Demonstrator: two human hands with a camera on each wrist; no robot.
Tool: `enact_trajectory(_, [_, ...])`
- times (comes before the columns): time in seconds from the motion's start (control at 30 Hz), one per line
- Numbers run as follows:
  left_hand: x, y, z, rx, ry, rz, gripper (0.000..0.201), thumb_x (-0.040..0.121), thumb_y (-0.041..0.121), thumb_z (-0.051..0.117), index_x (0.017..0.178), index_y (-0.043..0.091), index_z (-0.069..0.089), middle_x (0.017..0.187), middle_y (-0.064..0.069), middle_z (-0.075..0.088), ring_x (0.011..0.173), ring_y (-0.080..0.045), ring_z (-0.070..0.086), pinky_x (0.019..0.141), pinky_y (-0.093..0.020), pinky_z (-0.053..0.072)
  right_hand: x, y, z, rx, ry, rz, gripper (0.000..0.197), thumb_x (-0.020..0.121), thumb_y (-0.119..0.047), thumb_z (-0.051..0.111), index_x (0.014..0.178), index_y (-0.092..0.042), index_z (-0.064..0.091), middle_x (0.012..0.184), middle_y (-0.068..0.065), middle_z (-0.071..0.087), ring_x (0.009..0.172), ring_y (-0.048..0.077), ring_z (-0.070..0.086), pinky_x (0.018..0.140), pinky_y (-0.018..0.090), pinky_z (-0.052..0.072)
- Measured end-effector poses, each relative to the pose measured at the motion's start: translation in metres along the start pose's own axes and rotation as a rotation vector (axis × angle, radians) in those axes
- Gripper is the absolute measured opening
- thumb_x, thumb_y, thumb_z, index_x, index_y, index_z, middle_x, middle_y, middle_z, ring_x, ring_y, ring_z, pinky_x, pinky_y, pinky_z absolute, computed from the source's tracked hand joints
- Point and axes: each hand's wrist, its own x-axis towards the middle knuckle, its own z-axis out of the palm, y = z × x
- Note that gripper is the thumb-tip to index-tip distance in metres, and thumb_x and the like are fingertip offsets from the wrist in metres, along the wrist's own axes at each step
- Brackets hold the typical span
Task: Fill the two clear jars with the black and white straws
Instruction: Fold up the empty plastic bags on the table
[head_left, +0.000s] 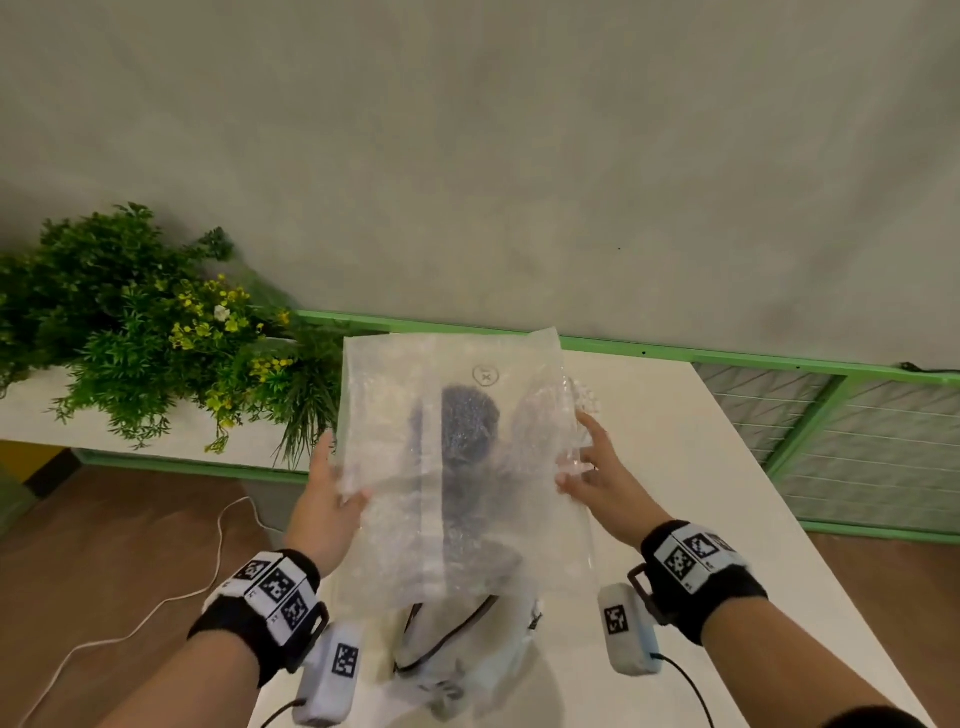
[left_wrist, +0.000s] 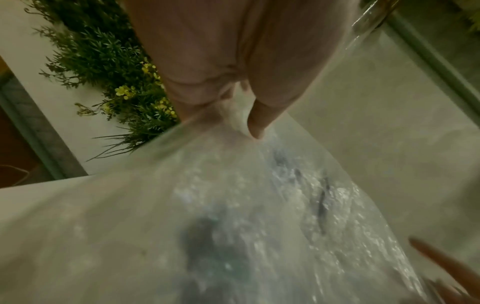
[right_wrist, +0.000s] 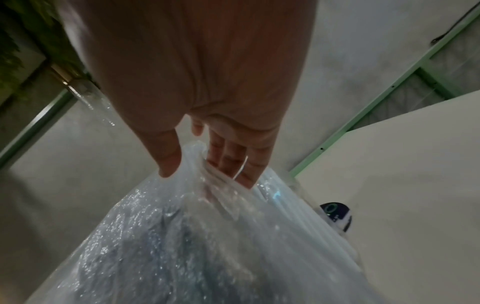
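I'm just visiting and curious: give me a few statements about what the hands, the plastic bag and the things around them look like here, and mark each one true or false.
1. Both hands hold the clear plastic bag up above the white table. True.
2. The left hand hangs idle, away from the bag. False: it grips the bag's left edge.
3. A dark bundle shows through the bag. True.
4. The right hand holds a glass jar. False: it holds the bag's right edge.
5. A red fence runs behind the table. False: the fence is green.
6. A green plant with yellow flowers stands to the left. True.
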Motion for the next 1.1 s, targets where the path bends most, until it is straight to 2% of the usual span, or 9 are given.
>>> enact_trajectory(0.1, [0.008, 0.002, -0.004, 0.192, -0.036, 0.146, 0.067, 0.090, 0.000, 0.055, 0.145, 0.031, 0.030, 0.140, 0.013, 0.035, 0.131, -0.010, 0.035, 0.108, -0.031, 0.030, 0.009, -0.005, -0.002, -0.185, -0.158, -0.058, 0.072, 0.090, -0.015, 0.064, 0.144, -0.045, 0.026, 0.138, -0.027, 0.034, 0.126, 0.000, 0.038, 0.103, 0.020, 0.029])
enact_trajectory(0.2, [0.014, 0.003, -0.012, 0.091, 0.046, 0.087, 0.043, 0.086, -0.001, 0.062, 0.120, 0.025, 0.059, 0.122, -0.003, 0.059, 0.111, -0.020, 0.056, 0.099, -0.032, 0.044, 0.013, -0.007, -0.010, -0.181, -0.045, -0.080, 0.062, 0.081, -0.011, 0.074, 0.126, -0.044, 0.048, 0.095, -0.014, 0.057, 0.088, 0.000, 0.053, 0.083, 0.013, 0.038])
enact_trajectory(0.3, [0.015, 0.016, -0.022, -0.033, 0.157, 0.129, 0.026, 0.080, -0.002, 0.069, 0.097, 0.018, 0.070, 0.092, -0.004, 0.063, 0.089, -0.023, 0.059, 0.074, -0.010, 0.047, 0.012, -0.018, -0.016, -0.244, 0.166, -0.159, 0.042, 0.074, -0.006, 0.079, 0.106, -0.029, 0.066, 0.081, -0.016, 0.056, 0.070, -0.006, 0.052, 0.068, 0.005, 0.038])
enact_trajectory(0.53, [0.006, 0.069, -0.012, 0.873, 0.142, 0.582, 0.050, 0.061, 0.043, 0.081, 0.106, 0.038, 0.060, 0.111, 0.008, 0.055, 0.107, -0.023, 0.051, 0.090, -0.042, 0.040, 0.004, -0.064, -0.016, -0.277, 0.346, -0.480, 0.014, 0.074, -0.007, 0.079, 0.074, -0.018, 0.071, 0.083, -0.008, 0.048, 0.080, 0.008, 0.044, 0.074, 0.010, 0.034])
enact_trajectory(0.63, [0.004, 0.089, -0.003, 0.783, 0.104, 0.718, 0.031, 0.074, 0.017, 0.070, 0.102, 0.029, 0.065, 0.092, 0.008, 0.062, 0.082, -0.020, 0.062, 0.066, -0.028, 0.045, -0.012, -0.095, -0.024, -0.479, 0.419, -0.646, 0.008, 0.072, -0.019, 0.079, 0.073, -0.021, 0.071, 0.113, -0.008, 0.045, 0.111, 0.012, 0.034, 0.099, 0.025, 0.027])
enact_trajectory(0.73, [0.003, 0.100, -0.009, 0.639, 0.179, 0.685, 0.030, 0.080, 0.010, 0.061, 0.105, 0.027, 0.067, 0.095, 0.008, 0.061, 0.080, -0.017, 0.060, 0.065, -0.027, 0.046, -0.037, -0.121, -0.034, -0.559, 0.163, -0.707, 0.019, 0.081, -0.042, 0.067, 0.076, -0.024, 0.067, 0.119, -0.012, 0.053, 0.127, 0.010, 0.040, 0.105, 0.039, 0.029])
enact_trajectory(0.87, [-0.006, 0.113, -0.008, 0.390, 0.137, 0.721, 0.040, 0.082, 0.001, 0.057, 0.114, 0.025, 0.065, 0.109, 0.009, 0.063, 0.098, -0.014, 0.061, 0.086, -0.038, 0.051, -0.054, -0.133, -0.018, -0.156, -0.193, -0.441, 0.030, 0.092, -0.048, 0.052, 0.109, -0.025, 0.059, 0.106, -0.017, 0.060, 0.098, 0.013, 0.065, 0.089, 0.029, 0.048])
enact_trajectory(1.0, [-0.030, 0.126, 0.003, -0.096, -0.092, 0.595, 0.032, 0.082, 0.019, 0.060, 0.110, 0.032, 0.066, 0.109, 0.011, 0.068, 0.106, -0.009, 0.062, 0.091, -0.035, 0.051, -0.040, -0.123, 0.013, -0.035, -0.042, -0.356, 0.059, 0.082, -0.023, 0.074, 0.125, -0.039, 0.036, 0.097, -0.015, 0.048, 0.062, 0.014, 0.065, 0.068, 0.032, 0.055])
enact_trajectory(1.1, [-0.050, 0.129, 0.016, -0.426, -0.360, 0.280, 0.036, 0.079, 0.038, 0.060, 0.114, 0.030, 0.064, 0.114, 0.001, 0.068, 0.109, -0.022, 0.063, 0.093, -0.043, 0.052, -0.033, -0.112, 0.037, -0.149, 0.100, -0.417, 0.082, 0.063, -0.041, 0.086, 0.124, -0.050, 0.031, 0.098, -0.015, 0.041, 0.071, 0.008, 0.051, 0.068, 0.018, 0.046])
